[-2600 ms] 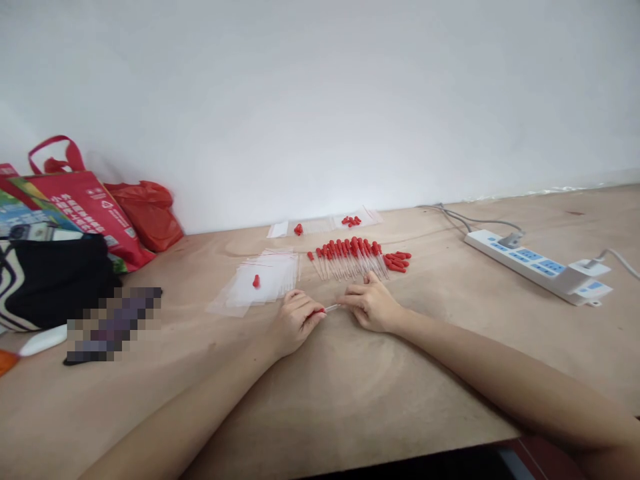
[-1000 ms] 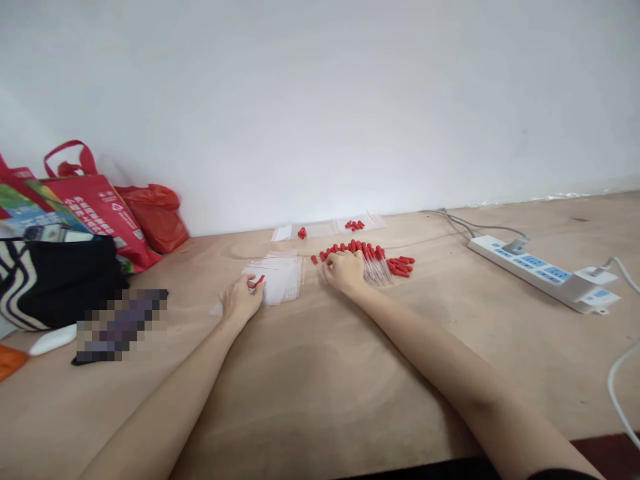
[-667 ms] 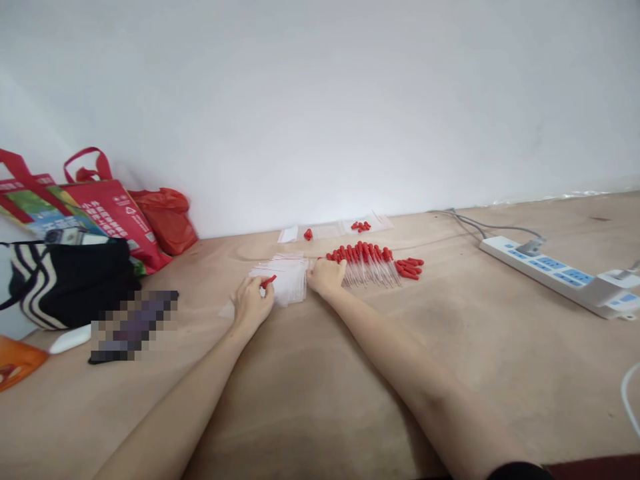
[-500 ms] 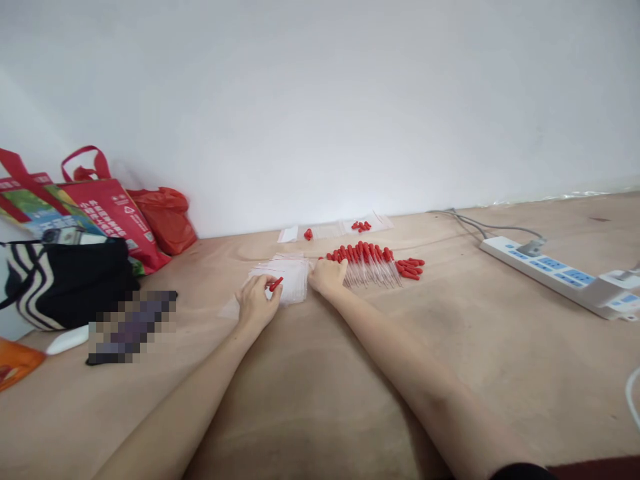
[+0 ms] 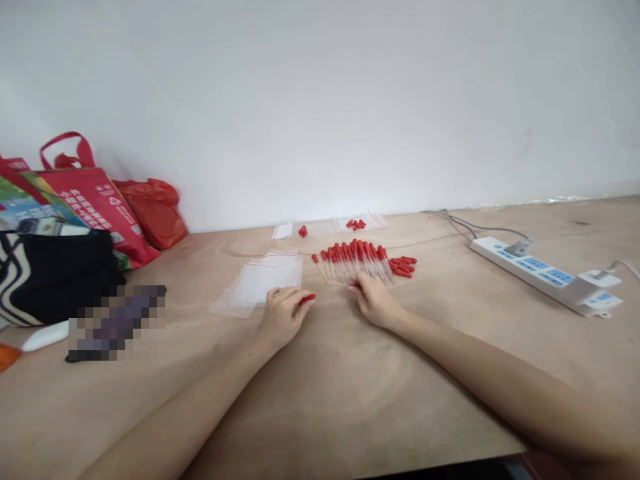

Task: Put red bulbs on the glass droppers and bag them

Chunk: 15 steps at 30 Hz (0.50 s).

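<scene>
Head view: left fingers (image 5: 305, 305) pinch a small, glossy red rubber bulb (image 5: 307, 299); right fingers (image 5: 355, 283) grip a clear tube (image 5: 340, 285).

Along the dropper row (image 5: 340, 268), smooth red rubbery bulbs (image 5: 355, 245) are being paired with clear, glossy stems (image 5: 345, 269), glass or plastic. Before the row, a matt red bulb (image 5: 307, 299) and a shiny clear tube (image 5: 339, 285) are being shown. Left of it, thin, smooth plastic bags (image 5: 265, 280) are being seen, faintly glossy; farther left, matt black cloth (image 5: 65, 273) is being set off by crinkled, shiny red plastic (image 5: 155, 210). Right of it, hard white plastic is being displayed by the power strip (image 5: 545, 272). Beneath it, smooth, matt, wood-like grain is being revealed on the tabletop (image 5: 350, 387)
</scene>
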{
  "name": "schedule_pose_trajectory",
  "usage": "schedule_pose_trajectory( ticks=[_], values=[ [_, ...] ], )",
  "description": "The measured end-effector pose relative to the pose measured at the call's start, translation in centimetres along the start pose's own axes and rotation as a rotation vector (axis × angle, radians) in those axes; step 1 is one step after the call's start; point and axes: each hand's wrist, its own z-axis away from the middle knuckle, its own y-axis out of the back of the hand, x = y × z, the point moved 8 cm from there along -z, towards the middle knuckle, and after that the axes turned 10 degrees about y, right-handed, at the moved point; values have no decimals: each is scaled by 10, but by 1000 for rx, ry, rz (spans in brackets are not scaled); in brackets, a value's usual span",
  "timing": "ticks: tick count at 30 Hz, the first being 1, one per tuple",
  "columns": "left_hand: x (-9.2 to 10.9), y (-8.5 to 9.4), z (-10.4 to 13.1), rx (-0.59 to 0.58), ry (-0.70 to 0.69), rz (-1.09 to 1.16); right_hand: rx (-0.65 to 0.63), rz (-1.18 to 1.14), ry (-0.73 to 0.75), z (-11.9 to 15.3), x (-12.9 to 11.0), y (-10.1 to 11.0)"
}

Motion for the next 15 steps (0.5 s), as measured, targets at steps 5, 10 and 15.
schedule_pose_trajectory(
  ticks=[5,10,15],
  values=[
    [18,-4,6,0,-84,60,48,-104,163,22,-12,18],
    [24,-3,7,23,-111,64,-28,-103,180,15,-23,8],
    [24,-4,7,11,-115,94,-64,-133,185,14,-26,1]
  ],
)
